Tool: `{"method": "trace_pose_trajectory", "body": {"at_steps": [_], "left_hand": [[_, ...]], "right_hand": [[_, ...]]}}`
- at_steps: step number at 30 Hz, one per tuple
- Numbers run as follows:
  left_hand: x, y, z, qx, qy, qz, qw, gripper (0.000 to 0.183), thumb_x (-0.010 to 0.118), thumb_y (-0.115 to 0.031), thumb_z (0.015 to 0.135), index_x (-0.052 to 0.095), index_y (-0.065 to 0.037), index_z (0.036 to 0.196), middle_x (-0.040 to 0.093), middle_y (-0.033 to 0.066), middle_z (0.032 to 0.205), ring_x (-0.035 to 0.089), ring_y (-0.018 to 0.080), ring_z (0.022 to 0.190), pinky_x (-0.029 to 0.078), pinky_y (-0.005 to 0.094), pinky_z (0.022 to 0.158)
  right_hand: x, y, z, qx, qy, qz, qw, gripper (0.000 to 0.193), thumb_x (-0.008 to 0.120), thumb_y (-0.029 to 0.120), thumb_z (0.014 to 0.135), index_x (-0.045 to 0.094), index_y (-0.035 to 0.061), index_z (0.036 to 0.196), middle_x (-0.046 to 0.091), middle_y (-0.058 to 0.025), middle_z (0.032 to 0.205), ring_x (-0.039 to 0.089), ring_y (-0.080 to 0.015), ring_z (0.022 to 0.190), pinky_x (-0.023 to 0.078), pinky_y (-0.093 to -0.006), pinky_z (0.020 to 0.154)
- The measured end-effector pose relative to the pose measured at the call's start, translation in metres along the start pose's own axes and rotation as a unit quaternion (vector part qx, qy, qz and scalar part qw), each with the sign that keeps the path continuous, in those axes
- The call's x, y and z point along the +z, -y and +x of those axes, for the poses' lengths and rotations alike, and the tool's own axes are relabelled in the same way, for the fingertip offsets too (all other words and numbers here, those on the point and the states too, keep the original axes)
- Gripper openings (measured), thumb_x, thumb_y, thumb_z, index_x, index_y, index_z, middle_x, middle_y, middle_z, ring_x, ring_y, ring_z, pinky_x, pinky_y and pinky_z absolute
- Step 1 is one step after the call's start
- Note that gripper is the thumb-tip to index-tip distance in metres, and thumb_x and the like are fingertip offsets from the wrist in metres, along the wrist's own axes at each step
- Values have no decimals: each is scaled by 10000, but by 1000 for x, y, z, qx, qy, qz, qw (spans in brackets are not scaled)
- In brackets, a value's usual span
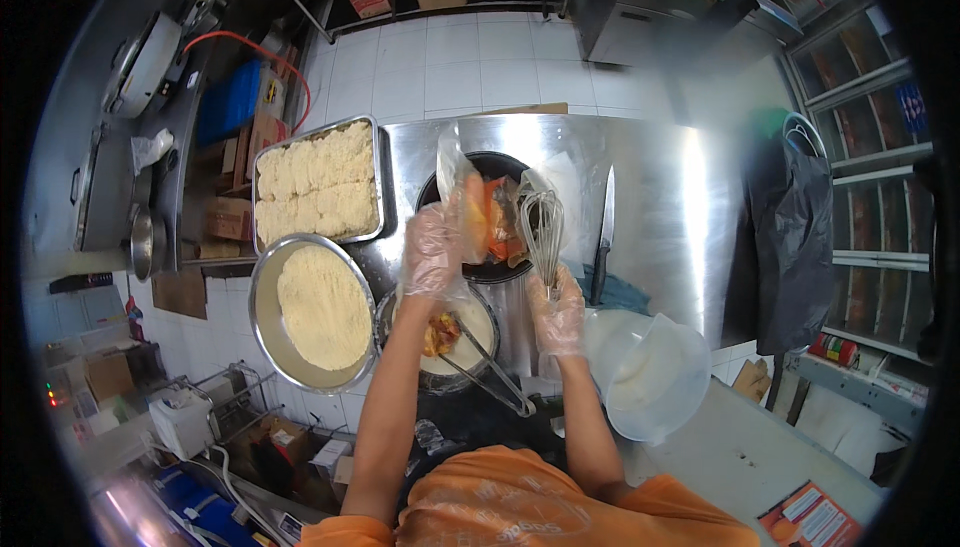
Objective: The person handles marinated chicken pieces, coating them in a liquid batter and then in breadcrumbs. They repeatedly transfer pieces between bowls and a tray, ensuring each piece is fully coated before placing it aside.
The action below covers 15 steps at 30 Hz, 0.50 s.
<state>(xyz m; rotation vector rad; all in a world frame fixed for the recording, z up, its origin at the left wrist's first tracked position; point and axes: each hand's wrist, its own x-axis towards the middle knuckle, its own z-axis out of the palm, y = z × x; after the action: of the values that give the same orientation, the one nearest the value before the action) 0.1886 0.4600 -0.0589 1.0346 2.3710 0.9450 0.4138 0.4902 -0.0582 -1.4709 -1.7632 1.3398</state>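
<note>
Both hands wear clear plastic gloves. My right hand (557, 315) is closed round the handle of a wire whisk (542, 227), whose loops point away from me over the right rim of a black tub (432, 190). In the tub sits a clear plastic bag (450, 162) with orange and yellow food pieces (497, 219) in it. At the tub's left side my left hand (434, 252) grips the edge of the bag. Nearer to me, partly under my left forearm, is a bowl of whitish batter (475, 322) with browned pieces (440, 335) and metal tongs (505, 387).
Left of the hands are a tray of crumb-coated pieces (318, 185) and a round metal bowl of pale crumbs (322, 309). A knife (604, 237) lies on the steel table (665, 197) to the right. Closer to me stands a translucent plastic tub (655, 379).
</note>
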Motion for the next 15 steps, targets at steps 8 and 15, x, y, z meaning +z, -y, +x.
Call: {"method": "trace_pose_trajectory", "body": {"at_steps": [8,15], "left_hand": [[-51,-1,-20,123,-76,106,984,285,574,-188,1053,675,23,892,650,240,812,614,427,729,504,507,692],[-58,10,-26,-29,-71,54,996,523,526,-358,1099,650,41,784,628,297,776,619,477,733,474,540,703]], "right_hand": [[3,19,8,-35,68,-37,996,327,656,168,964,667,23,1257,728,-217,1097,700,-345,989,530,-441,925],[47,28,46,-69,136,-136,979,521,634,180,891,588,54,1394,679,-326,1193,650,-505,1138,494,-548,1017]]}}
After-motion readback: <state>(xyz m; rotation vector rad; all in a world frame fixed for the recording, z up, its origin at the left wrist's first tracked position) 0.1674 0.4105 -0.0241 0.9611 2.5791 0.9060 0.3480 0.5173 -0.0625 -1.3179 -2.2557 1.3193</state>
